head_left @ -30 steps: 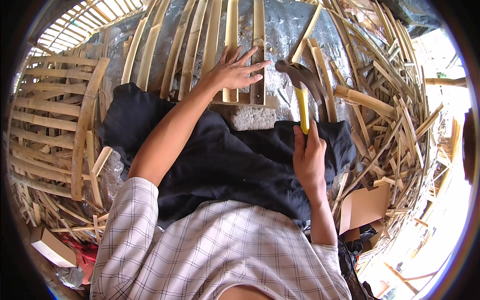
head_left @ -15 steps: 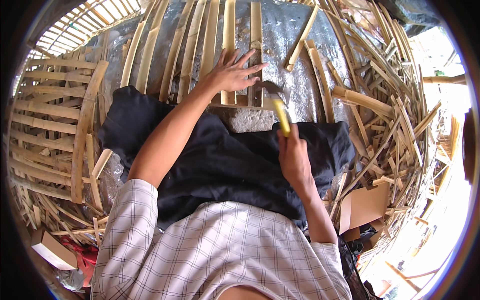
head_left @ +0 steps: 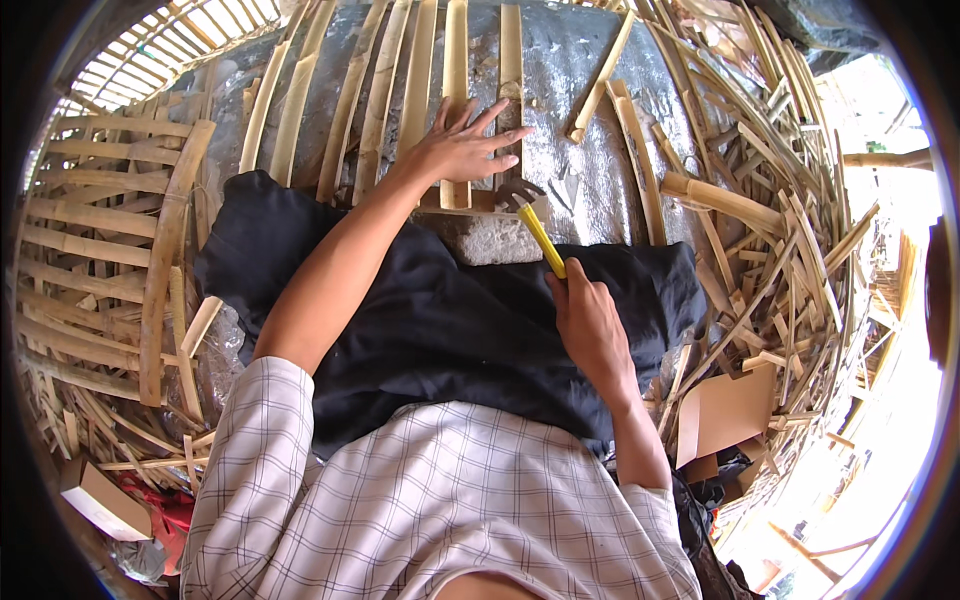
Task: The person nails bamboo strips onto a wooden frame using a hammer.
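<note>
My left hand (head_left: pixel 462 148) lies with spread fingers across the bamboo strips (head_left: pixel 455 60), which run away from me side by side. In my right hand (head_left: pixel 593 325) is a hammer (head_left: pixel 541 238) with a yellow handle, gripped near its lower end. The dark hammer head is low over the near end of the rightmost strip in the row, just right of my left hand; whether it touches cannot be told. A thin crosspiece lies at the strips' near ends, beside a pale rough block (head_left: pixel 497 242). Black cloth (head_left: pixel 430 320) covers my lap.
To the left stands a slatted bamboo panel (head_left: pixel 155 270). Heaped bamboo scraps (head_left: pixel 770 270) fill the right side, beside an open cardboard box (head_left: pixel 725 415). Loose strips (head_left: pixel 603 75) lie on the grey sheet (head_left: pixel 560 110). Another small box (head_left: pixel 105 500) is at lower left.
The hammer has come down and left, its head now close to the strip's near end. My right hand has shifted slightly with it, while my left hand stays nearly in place.
</note>
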Motion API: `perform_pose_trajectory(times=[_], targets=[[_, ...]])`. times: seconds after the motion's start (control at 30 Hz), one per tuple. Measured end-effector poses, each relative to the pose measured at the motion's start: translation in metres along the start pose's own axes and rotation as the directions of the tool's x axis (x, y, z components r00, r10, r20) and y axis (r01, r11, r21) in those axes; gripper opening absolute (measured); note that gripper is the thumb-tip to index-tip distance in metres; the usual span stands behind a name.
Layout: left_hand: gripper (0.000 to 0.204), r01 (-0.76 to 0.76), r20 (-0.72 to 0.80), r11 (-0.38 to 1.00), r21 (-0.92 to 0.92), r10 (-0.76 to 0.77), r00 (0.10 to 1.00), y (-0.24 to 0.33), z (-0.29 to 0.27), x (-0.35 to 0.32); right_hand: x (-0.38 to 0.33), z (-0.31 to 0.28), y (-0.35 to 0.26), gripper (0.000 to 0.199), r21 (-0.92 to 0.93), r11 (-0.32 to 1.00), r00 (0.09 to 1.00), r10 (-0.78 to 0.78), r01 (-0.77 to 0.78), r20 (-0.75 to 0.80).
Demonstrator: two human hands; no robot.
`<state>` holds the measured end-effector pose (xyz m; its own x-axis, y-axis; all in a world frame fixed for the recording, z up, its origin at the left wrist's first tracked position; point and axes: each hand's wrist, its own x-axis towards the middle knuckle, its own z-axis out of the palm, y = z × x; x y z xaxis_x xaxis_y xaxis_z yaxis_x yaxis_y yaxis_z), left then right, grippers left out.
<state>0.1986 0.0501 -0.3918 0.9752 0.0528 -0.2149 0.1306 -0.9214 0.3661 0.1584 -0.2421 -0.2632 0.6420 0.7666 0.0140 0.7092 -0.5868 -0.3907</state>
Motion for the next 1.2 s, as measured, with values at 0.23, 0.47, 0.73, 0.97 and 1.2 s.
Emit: perform_pose_trajectory(times=[0.23,0.47,0.73,0.97,1.2], targets=[[0.064,-0.003,0.019,1.0,0.018,0.003,1.0,0.002,-0.003,-0.001,0.009,-0.006,-0.017,0.02,0.294,0.927,0.959,0.271,-0.235,-0.089],[0.064,-0.006,0.006,0.999,0.046,0.006,1.0,-0.002,-0.001,-0.003,0.011,-0.003,-0.01,0.021,0.101,0.992,0.997,0.071,-0.072,0.015],[0.063,-0.008,0.019,1.0,0.016,0.007,1.0,0.004,-0.005,-0.003,-0.001,0.006,-0.012,0.023,0.033,0.981,0.982,0.19,-0.19,0.015],[0.063,0.023,0.084,0.999,-0.036,-0.02,0.996,0.006,-0.013,-0.005,0.007,-0.01,-0.023,0.019,0.288,0.939,0.954,0.244,-0.187,-0.176],[0.063,0.006,0.034,1.0,-0.007,-0.005,0.999,0.002,-0.005,-0.003,-0.002,-0.01,-0.005,0.022,0.016,0.998,0.998,0.065,-0.065,0.008]])
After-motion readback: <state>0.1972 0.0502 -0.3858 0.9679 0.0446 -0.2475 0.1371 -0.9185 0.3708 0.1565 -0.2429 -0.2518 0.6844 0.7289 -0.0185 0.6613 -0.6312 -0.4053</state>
